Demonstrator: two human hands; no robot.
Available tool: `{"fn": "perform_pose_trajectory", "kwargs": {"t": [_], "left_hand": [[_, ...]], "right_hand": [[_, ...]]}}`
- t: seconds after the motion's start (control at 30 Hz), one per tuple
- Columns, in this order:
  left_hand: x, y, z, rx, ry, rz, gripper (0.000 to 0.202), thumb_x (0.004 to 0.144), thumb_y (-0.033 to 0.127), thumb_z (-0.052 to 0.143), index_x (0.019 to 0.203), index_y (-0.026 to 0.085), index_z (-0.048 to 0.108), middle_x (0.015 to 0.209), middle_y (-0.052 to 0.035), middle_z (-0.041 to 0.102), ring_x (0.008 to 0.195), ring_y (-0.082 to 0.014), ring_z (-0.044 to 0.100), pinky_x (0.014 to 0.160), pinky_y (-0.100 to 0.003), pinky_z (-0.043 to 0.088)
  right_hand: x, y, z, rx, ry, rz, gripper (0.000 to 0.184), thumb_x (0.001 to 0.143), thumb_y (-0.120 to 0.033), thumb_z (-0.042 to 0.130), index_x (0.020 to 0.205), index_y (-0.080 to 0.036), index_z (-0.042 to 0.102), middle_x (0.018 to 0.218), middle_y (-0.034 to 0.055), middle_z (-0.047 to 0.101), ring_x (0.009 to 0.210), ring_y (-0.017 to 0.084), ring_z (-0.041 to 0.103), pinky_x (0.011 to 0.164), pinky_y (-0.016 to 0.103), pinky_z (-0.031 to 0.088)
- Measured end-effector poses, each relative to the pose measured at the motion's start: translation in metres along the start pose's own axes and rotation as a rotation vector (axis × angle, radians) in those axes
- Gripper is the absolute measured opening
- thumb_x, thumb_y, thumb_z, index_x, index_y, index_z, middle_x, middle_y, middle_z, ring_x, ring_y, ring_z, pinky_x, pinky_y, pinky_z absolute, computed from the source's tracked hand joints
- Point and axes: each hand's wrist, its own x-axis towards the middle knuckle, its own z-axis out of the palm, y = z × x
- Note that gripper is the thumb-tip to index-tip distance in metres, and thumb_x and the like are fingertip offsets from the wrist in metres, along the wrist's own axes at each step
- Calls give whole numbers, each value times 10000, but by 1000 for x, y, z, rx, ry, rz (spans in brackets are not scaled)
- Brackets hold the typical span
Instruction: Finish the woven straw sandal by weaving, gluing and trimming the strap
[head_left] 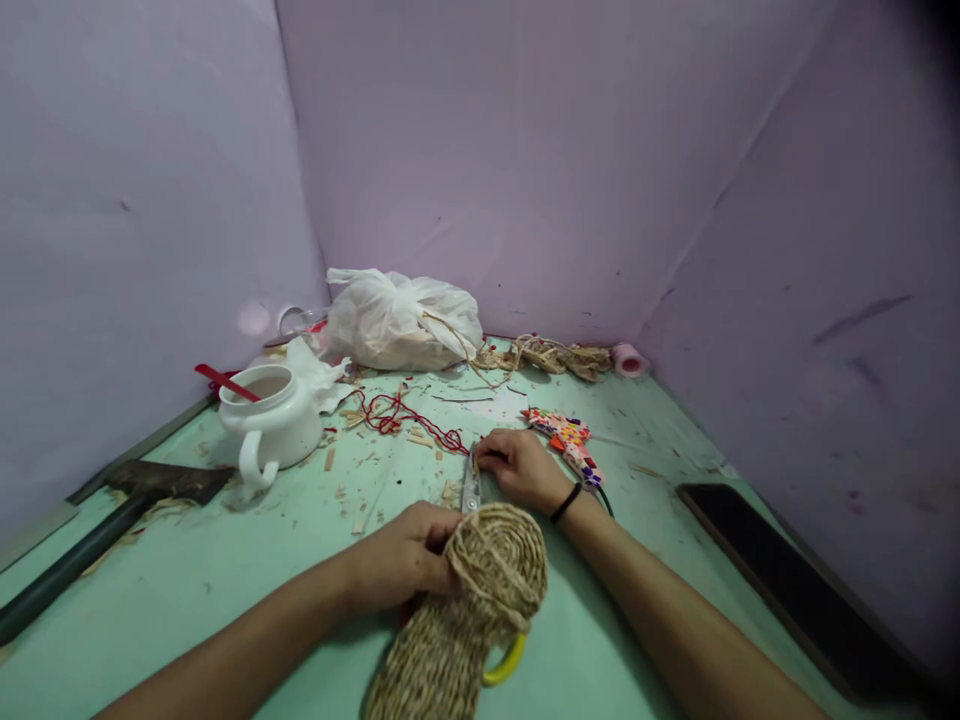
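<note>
My left hand (409, 560) grips the side of a woven straw slipper (499, 560), its rounded coil of braided straw facing up near the front of the table. Beyond the slipper, scissors (471, 490) lie with their metal blades pointing away from me; a yellow handle loop (506, 660) shows from under the slipper. My right hand (521, 465) is closed in a pinch beside the blade tips. A strand of red yarn (397, 412) runs from a loose tangle to its fingertips, where its end is hidden.
At left stand a white pot (281, 425) with a red stick (225, 382) in it and a dark-handled hammer-like tool (142, 490). A tied white plastic bag (405, 320), straw cord (555, 355) and a pink roll (628, 360) line the back. Patterned fabric (566, 440) and a phone (787, 580) lie right.
</note>
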Motion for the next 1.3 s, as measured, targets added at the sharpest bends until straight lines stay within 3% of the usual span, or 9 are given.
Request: {"fn": "perform_pose_trajectory", "kwargs": {"t": [0.3,0.43,0.5,0.6,0.83,0.93,1.0,1.1,1.3], "left_hand": [[3,1,3,52,-18,-62,164,531,142,645,693,125,659,683,-1,610,649,-132,516,640,-257,400],[2,-2,2,30,-33,-39,142,527,138,654,668,126,646,643,4,581,679,-151,530,656,-265,405],[2,-4,0,45,-39,-24,168,534,150,656,700,123,658,659,-4,586,673,-149,525,640,-256,400],[2,-5,-2,108,-41,-21,195,548,160,640,734,113,672,658,-6,579,617,-120,487,570,-217,367],[-1,2,4,124,31,-47,282,499,106,626,775,111,683,663,6,581,607,-109,463,536,-194,354],[-1,2,3,92,29,-42,257,481,92,629,730,112,689,638,10,583,598,-110,470,557,-201,376],[-1,-1,0,65,13,-28,233,471,90,631,695,114,692,618,9,587,582,-108,475,563,-205,385],[-2,0,-10,26,30,29,200,477,116,644,671,113,692,607,-9,608,593,-130,519,589,-227,409],[5,45,-32,197,289,47,260,514,174,640,766,117,672,648,-24,638,620,-165,573,597,-259,431]], "right_hand": [[26,-1,-23,304,317,126,282,743,-424,464,722,-165,574,576,-18,541,427,70,452,483,226,448],[60,-44,-29,265,197,59,276,727,-291,537,977,-204,616,762,16,654,554,89,551,551,241,470],[78,-71,-23,-100,59,-81,244,740,-219,532,955,-211,648,704,2,661,575,99,553,572,243,453],[102,-105,-8,-290,80,-164,83,676,-216,612,704,-177,679,672,8,640,705,146,557,665,275,419],[131,-143,17,-407,77,-248,144,690,-157,587,809,-155,667,700,-17,620,715,114,557,663,224,381],[133,-146,14,-414,96,-210,172,719,-283,590,697,-131,666,689,23,628,741,156,578,687,268,402],[132,-141,7,-392,149,-180,126,692,-196,596,779,-142,670,788,42,653,796,180,579,721,301,411],[127,-123,-15,-298,211,-130,380,629,-28,552,959,-193,645,837,14,666,801,166,586,748,316,429],[76,-73,-68,-2,333,124,155,680,-72,525,776,-94,645,612,31,622,499,96,553,531,246,469]]}}
